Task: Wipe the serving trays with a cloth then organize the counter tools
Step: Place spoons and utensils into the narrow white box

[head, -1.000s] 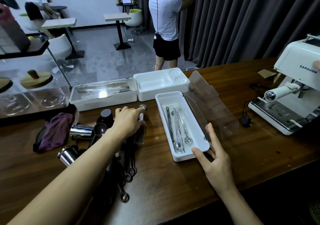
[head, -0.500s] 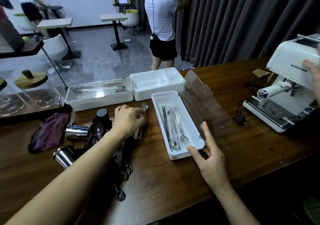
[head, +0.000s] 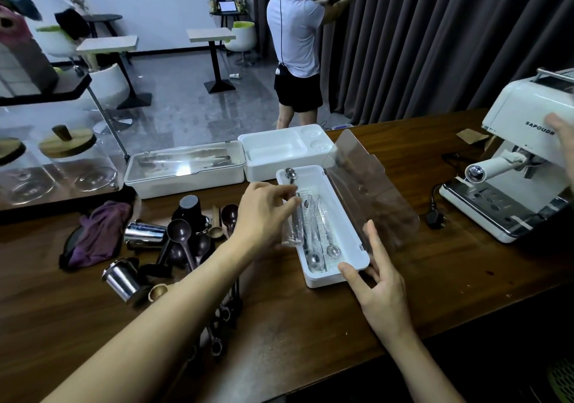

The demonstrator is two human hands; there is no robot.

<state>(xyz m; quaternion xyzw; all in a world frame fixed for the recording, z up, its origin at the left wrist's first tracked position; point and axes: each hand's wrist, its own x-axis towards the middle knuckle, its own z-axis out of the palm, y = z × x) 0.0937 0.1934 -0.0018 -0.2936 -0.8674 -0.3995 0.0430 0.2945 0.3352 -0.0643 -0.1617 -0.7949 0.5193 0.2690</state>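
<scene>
The left hand [head: 264, 213] pinches a wrapped metal spoon [head: 291, 176] in its fingertips, and the spoon's bowl sticks out past the fingers over the far end of the open white box [head: 323, 278]. More wrapped spoons [head: 321, 238] lie in the box just right of that hand. The right hand [head: 377, 281] is open, with straight fingers touching the box's near corner and the raised clear lid [head: 366, 191]. A purple cloth [head: 99, 234] lies on the table [head: 295, 334], well left of the left hand.

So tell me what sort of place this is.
Probably a café or coffee bar: a white espresso machine stands on the wooden counter, dark scoops and steel cups lie heaped on it, and small tables with chairs stand behind.
</scene>
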